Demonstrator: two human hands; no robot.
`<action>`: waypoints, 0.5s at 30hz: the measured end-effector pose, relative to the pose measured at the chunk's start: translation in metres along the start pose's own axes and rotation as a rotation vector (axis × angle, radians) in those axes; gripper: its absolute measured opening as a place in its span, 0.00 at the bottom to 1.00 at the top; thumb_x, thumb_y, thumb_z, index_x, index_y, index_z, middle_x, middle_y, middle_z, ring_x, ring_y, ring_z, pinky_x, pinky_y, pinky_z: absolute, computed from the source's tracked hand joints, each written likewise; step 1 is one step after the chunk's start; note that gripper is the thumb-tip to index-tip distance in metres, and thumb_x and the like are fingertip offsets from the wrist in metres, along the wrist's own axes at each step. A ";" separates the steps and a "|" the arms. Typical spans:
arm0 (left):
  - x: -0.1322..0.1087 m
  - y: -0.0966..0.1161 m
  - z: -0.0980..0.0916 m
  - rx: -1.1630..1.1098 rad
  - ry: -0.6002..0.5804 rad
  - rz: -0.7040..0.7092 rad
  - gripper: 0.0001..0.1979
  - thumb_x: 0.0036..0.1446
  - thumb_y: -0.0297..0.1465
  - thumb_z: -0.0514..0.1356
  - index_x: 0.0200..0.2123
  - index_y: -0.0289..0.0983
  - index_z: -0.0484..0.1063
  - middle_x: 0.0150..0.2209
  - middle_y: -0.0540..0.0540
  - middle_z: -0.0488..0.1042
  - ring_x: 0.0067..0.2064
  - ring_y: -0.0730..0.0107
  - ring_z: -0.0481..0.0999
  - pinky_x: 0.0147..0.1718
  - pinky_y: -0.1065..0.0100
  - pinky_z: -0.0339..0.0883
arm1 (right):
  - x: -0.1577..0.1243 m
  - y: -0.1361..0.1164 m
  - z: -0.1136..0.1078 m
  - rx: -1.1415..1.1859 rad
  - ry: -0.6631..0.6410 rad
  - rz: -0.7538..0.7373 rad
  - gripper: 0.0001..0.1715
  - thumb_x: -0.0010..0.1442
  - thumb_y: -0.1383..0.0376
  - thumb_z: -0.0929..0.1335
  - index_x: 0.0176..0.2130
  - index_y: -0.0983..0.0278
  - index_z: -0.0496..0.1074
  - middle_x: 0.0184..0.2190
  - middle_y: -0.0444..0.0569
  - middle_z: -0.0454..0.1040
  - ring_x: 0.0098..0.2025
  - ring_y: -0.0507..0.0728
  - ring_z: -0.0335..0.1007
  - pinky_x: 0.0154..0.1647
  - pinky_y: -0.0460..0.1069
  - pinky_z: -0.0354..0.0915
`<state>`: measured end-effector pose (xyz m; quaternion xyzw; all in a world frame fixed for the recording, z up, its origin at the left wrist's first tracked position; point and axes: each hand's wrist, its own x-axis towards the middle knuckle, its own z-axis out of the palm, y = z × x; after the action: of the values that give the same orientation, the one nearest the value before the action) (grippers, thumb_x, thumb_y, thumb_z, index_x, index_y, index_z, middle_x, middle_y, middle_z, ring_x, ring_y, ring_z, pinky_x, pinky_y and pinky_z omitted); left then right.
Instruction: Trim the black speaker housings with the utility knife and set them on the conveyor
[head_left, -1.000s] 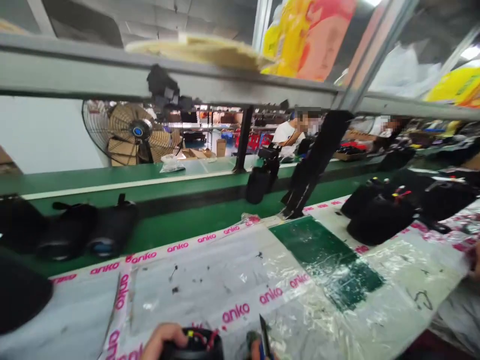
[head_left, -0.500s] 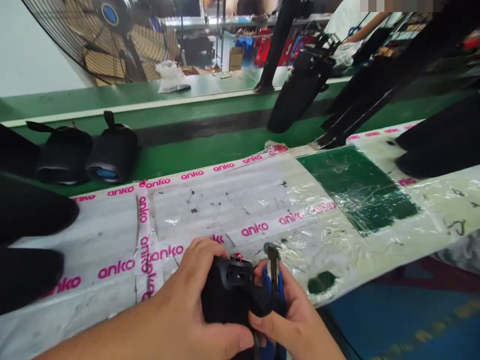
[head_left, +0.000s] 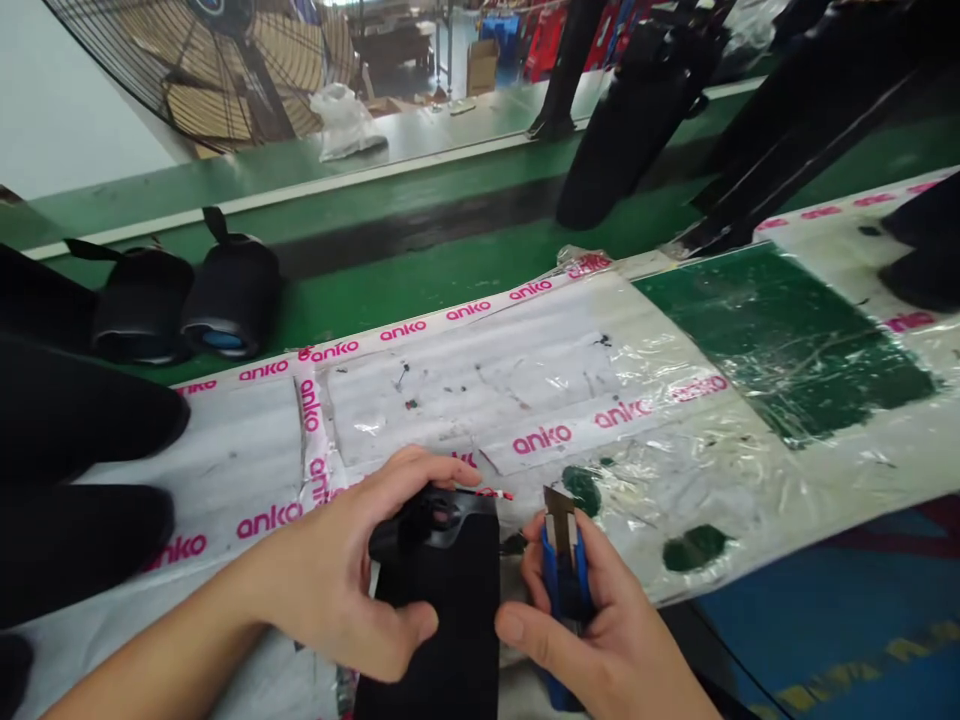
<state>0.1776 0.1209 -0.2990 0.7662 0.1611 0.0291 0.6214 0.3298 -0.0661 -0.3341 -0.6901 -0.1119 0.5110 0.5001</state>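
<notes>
My left hand [head_left: 352, 570] is closed round a black fabric-covered speaker body [head_left: 450, 610] near the table's front edge. A glossy plastic end piece [head_left: 427, 515] with an opening tops the body, and a thin red wire [head_left: 499, 494] sticks out beside it. In my right hand [head_left: 600, 630] is a blue utility knife [head_left: 564, 570], its blade out and pointing away from me. The right thumb rests at or very near the speaker's right side. The speaker's lower end runs out of the picture.
Several black speaker bodies [head_left: 82, 420] lie at the left, two with straps [head_left: 229, 290] on the green belt [head_left: 390, 280]. Another speaker [head_left: 622, 150] leans beyond a dark post. Taped film [head_left: 450, 350] covers the worktop. A large fan [head_left: 225, 70] stands behind.
The speaker has turned in my left hand, so its fabric side now faces up. The knife in my right hand has moved slightly away from it. The camera view has shifted.
</notes>
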 end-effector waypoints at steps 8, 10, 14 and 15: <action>0.004 -0.011 0.026 -0.317 0.230 -0.263 0.30 0.36 0.45 0.81 0.38 0.40 0.73 0.37 0.49 0.73 0.46 0.58 0.75 0.52 0.56 0.69 | 0.003 -0.007 -0.008 0.076 -0.136 -0.005 0.37 0.44 0.47 0.82 0.45 0.60 0.68 0.29 0.38 0.66 0.32 0.49 0.59 0.36 0.46 0.61; 0.005 -0.025 0.035 -0.476 0.243 -0.066 0.30 0.35 0.47 0.81 0.35 0.40 0.71 0.36 0.50 0.72 0.49 0.59 0.75 0.61 0.52 0.63 | 0.006 -0.006 -0.014 0.123 -0.196 -0.011 0.40 0.41 0.46 0.83 0.44 0.61 0.68 0.29 0.38 0.66 0.32 0.49 0.58 0.35 0.45 0.60; 0.007 -0.031 0.029 -0.483 0.149 -0.030 0.27 0.40 0.41 0.81 0.40 0.42 0.75 0.47 0.47 0.75 0.53 0.59 0.75 0.57 0.57 0.68 | 0.012 0.004 -0.020 0.117 -0.249 -0.126 0.38 0.46 0.46 0.82 0.44 0.60 0.66 0.30 0.39 0.64 0.31 0.49 0.57 0.32 0.44 0.59; 0.008 -0.028 0.022 -0.405 0.102 -0.065 0.26 0.41 0.38 0.82 0.42 0.42 0.76 0.48 0.46 0.75 0.55 0.58 0.75 0.53 0.61 0.70 | 0.013 0.007 -0.020 0.096 -0.257 -0.140 0.35 0.49 0.46 0.81 0.44 0.60 0.66 0.30 0.39 0.63 0.31 0.49 0.57 0.32 0.44 0.60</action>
<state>0.1846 0.1071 -0.3317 0.6177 0.2079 0.0796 0.7543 0.3493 -0.0725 -0.3475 -0.5850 -0.1984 0.5635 0.5485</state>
